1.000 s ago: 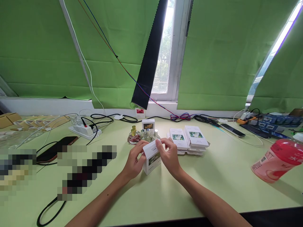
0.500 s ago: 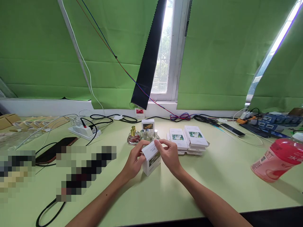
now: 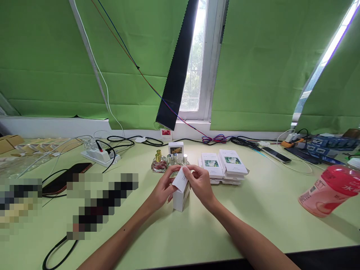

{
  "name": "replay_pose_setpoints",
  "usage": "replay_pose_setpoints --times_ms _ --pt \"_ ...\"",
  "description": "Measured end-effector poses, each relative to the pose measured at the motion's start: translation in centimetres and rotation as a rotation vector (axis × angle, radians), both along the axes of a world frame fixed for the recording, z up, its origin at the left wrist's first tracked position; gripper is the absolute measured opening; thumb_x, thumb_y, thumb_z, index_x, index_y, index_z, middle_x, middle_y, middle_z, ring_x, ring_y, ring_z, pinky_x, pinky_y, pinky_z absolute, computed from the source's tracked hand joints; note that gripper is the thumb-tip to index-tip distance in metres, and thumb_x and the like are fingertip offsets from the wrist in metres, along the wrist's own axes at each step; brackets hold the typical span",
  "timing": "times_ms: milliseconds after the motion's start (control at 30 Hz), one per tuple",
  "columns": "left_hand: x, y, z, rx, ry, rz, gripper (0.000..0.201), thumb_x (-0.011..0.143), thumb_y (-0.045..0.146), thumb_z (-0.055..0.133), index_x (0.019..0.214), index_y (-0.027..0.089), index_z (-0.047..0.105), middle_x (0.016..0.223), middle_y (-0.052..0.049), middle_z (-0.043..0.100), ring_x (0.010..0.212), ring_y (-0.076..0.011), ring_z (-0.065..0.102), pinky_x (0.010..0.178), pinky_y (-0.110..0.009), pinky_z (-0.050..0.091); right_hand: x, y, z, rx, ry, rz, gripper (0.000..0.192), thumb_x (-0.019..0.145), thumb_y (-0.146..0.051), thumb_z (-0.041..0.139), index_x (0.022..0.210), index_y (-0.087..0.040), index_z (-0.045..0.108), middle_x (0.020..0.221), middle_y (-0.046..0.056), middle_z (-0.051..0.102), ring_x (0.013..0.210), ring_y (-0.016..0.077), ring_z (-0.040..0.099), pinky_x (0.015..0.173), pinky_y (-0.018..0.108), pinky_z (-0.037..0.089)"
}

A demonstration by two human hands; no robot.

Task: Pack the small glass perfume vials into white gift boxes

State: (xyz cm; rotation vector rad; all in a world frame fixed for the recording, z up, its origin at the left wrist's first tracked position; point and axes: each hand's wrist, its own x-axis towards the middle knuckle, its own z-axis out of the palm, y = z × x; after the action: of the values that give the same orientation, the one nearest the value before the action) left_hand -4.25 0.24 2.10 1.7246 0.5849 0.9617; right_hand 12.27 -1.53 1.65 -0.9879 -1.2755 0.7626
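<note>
A small white carton with a printed picture on one face stands upright on the table between my hands. Its top flap is tilted up. My right hand pinches that flap and the box's upper edge between thumb and fingers. From the other side, my left hand curls around the top of the carton, fingers at the flap; part of its grip is hidden behind the box. Just beyond stand several glass perfume bottles with gold and silver caps. Behind them a finished-looking white box stands upright.
Flat white cartons are stacked right of my hands. A pink-red bottle stands at the far right. Phones, a power strip and black cables lie around the table. A small picture card leans at the back.
The carton has turned, so its narrow side now faces me more and its picture face points right. My left hand has shifted with its fingers opening a little; both hands stay at the box.
</note>
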Motion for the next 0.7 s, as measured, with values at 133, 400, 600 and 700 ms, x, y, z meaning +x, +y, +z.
replay_pose_setpoints --times_ms 133,400,600,700 --pt "0.05 0.0 0.11 -0.023 0.003 -0.014 0.057 0.085 0.032 0.058 0.139 0.029 0.043 0.122 -0.009 0.059 0.067 -0.0116 0.056 0.038 -0.015 0.037 0.05 0.04 -0.17 0.011 -0.017 0.006 0.04 0.09 -0.055 0.062 0.087 -0.017 0.075 0.063 0.001 0.06 0.052 0.0114 0.048 0.047 0.024 0.035" --pt "-0.02 -0.31 0.56 -0.102 -0.01 -0.017 0.056 0.085 0.029 0.061 0.137 0.03 0.042 0.126 -0.01 0.06 0.068 -0.0122 0.06 0.04 -0.016 0.043 0.22 0.2 -0.17 0.028 -0.02 0.023 0.039 0.091 -0.055 0.061 0.086 -0.017 0.073 0.064 0.0 0.059 0.054 0.0115 0.046 0.049 0.025 0.036" --pt "0.42 -0.33 0.2 -0.074 -0.041 0.002 0.055 0.088 0.039 0.064 0.138 0.029 0.043 0.128 -0.011 0.058 0.075 -0.015 0.063 0.044 -0.018 0.049 0.35 0.31 -0.1 0.031 -0.016 0.023 0.038 0.09 -0.055 0.062 0.084 -0.018 0.071 0.065 0.0 0.06 0.056 0.012 0.048 0.05 0.025 0.037" --pt "0.69 -0.27 -0.15 -0.056 -0.044 0.015 0.054 0.089 0.043 0.065 0.137 0.029 0.043 0.131 -0.011 0.056 0.075 -0.0144 0.063 0.044 -0.019 0.049 0.43 0.59 -0.2 0.032 -0.003 0.03 0.037 0.089 -0.054 0.063 0.083 -0.018 0.07 0.066 -0.001 0.06 0.056 0.0121 0.048 0.051 0.025 0.037"
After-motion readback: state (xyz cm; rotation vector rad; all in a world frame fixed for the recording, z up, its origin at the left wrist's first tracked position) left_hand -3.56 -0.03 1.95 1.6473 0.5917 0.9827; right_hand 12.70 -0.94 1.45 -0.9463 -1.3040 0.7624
